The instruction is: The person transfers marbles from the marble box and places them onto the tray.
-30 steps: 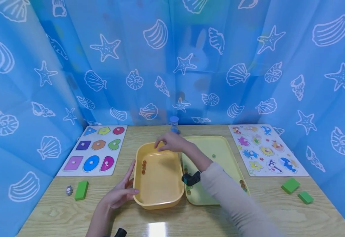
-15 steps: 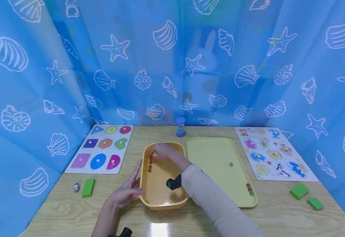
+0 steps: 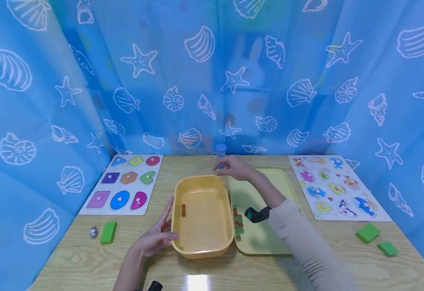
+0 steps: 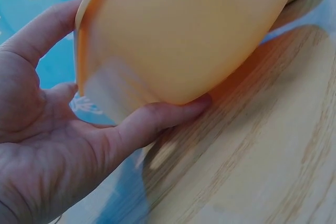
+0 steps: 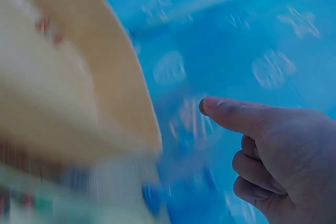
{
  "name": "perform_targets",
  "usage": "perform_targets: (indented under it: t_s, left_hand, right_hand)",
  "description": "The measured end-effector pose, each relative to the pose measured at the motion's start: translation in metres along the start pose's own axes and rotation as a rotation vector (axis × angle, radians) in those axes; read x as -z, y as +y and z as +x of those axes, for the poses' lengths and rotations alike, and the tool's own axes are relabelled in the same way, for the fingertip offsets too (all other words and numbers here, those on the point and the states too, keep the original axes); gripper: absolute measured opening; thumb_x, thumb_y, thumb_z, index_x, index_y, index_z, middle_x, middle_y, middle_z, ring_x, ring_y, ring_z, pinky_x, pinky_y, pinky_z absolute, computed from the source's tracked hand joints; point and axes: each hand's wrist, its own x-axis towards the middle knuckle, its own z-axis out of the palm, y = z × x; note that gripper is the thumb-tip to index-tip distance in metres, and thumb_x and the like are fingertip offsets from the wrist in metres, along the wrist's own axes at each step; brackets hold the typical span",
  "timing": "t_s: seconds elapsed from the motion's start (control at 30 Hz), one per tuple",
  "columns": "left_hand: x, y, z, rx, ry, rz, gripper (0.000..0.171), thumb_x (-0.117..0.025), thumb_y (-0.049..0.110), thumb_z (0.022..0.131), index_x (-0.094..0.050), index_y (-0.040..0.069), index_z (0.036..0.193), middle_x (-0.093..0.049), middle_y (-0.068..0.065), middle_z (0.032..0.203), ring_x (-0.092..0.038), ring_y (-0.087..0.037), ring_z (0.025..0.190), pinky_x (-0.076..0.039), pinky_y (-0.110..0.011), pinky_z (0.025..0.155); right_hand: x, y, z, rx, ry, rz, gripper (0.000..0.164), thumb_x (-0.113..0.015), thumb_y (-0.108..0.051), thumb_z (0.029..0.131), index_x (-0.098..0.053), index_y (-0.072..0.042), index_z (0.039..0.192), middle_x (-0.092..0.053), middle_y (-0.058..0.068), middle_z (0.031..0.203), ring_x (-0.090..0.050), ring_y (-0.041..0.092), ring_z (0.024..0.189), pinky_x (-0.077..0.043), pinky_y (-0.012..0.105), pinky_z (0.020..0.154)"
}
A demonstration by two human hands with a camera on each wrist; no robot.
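My left hand [image 3: 153, 237] holds the orange tub [image 3: 202, 240] by its left side, thumb at the near corner and fingers along the outer wall. In the left wrist view, that hand [image 4: 79, 129] spans the tub's curved outside. Three reddish beads [image 3: 183, 210] lie in a short row inside the tub by the left wall. Beyond the tub's far right corner, my right hand [image 3: 237, 167] is raised with thumb and fingertips pinched together; the small bead between them is mostly hidden. A pale yellow tray [image 3: 266, 242] sits right of the tub, with several green and red beads [image 3: 238, 226] along its left edge.
A shape puzzle board [image 3: 124, 204] lies at left, a sea-animal puzzle board [image 3: 337, 192] at right. A blue hourglass [image 3: 221, 149] stands behind the right hand. Green blocks [image 3: 108, 233] and a small grey figure [image 3: 93, 232] lie on the wooden table [image 3: 70, 258]. A blue curtain [image 3: 183, 81] hangs behind.
The right hand reached down into the tub, then rose and moved back to the right, beyond the rim. The row of beads has gone down by one. The left hand stays on the tub.
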Motion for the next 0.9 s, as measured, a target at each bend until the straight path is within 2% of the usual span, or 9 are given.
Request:
perform_targets:
  t_s: [0.13,0.3,0.37,0.47,0.57,0.67,0.77,0.9]
  left_hand:
    - [0.000,0.001,0.001,-0.002,0.011,0.008,0.096,-0.052,-0.005,0.082,-0.002,0.057,0.134,0.007,-0.018,0.148,-0.040,-0.038,0.121,-0.045,-0.047,0.089]
    - [-0.001,0.000,0.002,0.002,0.020,-0.002,0.093,-0.051,-0.003,0.083,-0.002,0.057,0.134,0.009,-0.017,0.148,-0.034,-0.038,0.125,-0.043,-0.049,0.091]
    - [0.000,-0.001,0.002,0.004,0.022,-0.006,0.092,-0.051,-0.002,0.083,-0.002,0.057,0.134,0.010,-0.016,0.148,-0.035,-0.037,0.125,-0.043,-0.049,0.091]
    - [-0.001,-0.002,0.001,-0.005,0.011,-0.012,0.093,-0.050,-0.003,0.083,0.000,0.056,0.135,0.014,-0.016,0.148,-0.037,-0.037,0.123,-0.043,-0.049,0.091]
    - [-0.001,-0.001,0.001,-0.006,0.013,-0.018,0.093,-0.051,-0.003,0.083,0.000,0.056,0.135,0.016,-0.016,0.147,-0.039,-0.038,0.122,-0.043,-0.049,0.091]
    - [-0.002,-0.001,0.000,-0.008,0.012,-0.015,0.095,-0.051,-0.004,0.082,0.000,0.056,0.135,0.014,-0.017,0.147,-0.036,-0.038,0.124,-0.043,-0.049,0.092]
    - [-0.002,-0.001,-0.001,-0.008,0.009,-0.008,0.096,-0.051,-0.005,0.081,0.000,0.057,0.134,0.010,-0.018,0.147,-0.033,-0.038,0.125,-0.042,-0.049,0.092]
    - [-0.001,-0.001,0.001,-0.007,0.007,0.005,0.097,-0.051,-0.006,0.081,-0.001,0.058,0.134,0.008,-0.018,0.148,-0.033,-0.039,0.125,-0.042,-0.050,0.092]
  right_hand:
    - [0.012,0.045,-0.039,-0.082,0.058,-0.042,0.019,-0.062,-0.024,0.084,-0.067,-0.011,0.096,-0.033,-0.004,0.051,-0.028,0.013,0.046,-0.027,0.024,0.045]
    - [0.003,0.094,-0.082,-0.159,0.051,-0.088,0.016,-0.063,-0.020,0.083,-0.068,-0.008,0.093,-0.032,-0.005,0.050,-0.027,0.010,0.046,-0.025,0.023,0.045]
    - [0.000,0.105,-0.092,-0.178,0.050,-0.086,0.015,-0.063,-0.018,0.082,-0.068,-0.008,0.092,-0.032,-0.006,0.049,-0.026,0.009,0.046,-0.025,0.022,0.045]
    - [0.000,0.110,-0.093,-0.173,0.073,-0.081,0.016,-0.064,-0.018,0.082,-0.068,-0.008,0.094,-0.031,-0.006,0.049,-0.025,0.008,0.045,-0.025,0.021,0.043]
    - [0.003,0.098,-0.080,-0.147,0.103,-0.087,0.020,-0.062,-0.020,0.083,-0.067,-0.010,0.100,-0.030,-0.006,0.049,-0.026,0.009,0.044,-0.025,0.022,0.042]
    - [0.007,0.066,-0.056,-0.099,0.102,-0.086,0.021,-0.061,-0.022,0.084,-0.067,-0.013,0.102,-0.031,-0.004,0.050,-0.027,0.011,0.044,-0.026,0.024,0.042]
    - [0.001,0.027,-0.028,-0.034,0.052,-0.075,0.020,-0.060,-0.024,0.085,-0.068,-0.015,0.101,-0.031,-0.004,0.049,-0.028,0.012,0.044,-0.025,0.024,0.042]
    - [-0.022,-0.015,0.007,0.069,-0.065,-0.068,0.019,-0.060,-0.023,0.085,-0.069,-0.015,0.100,-0.031,-0.003,0.051,-0.027,0.011,0.046,-0.024,0.022,0.044]
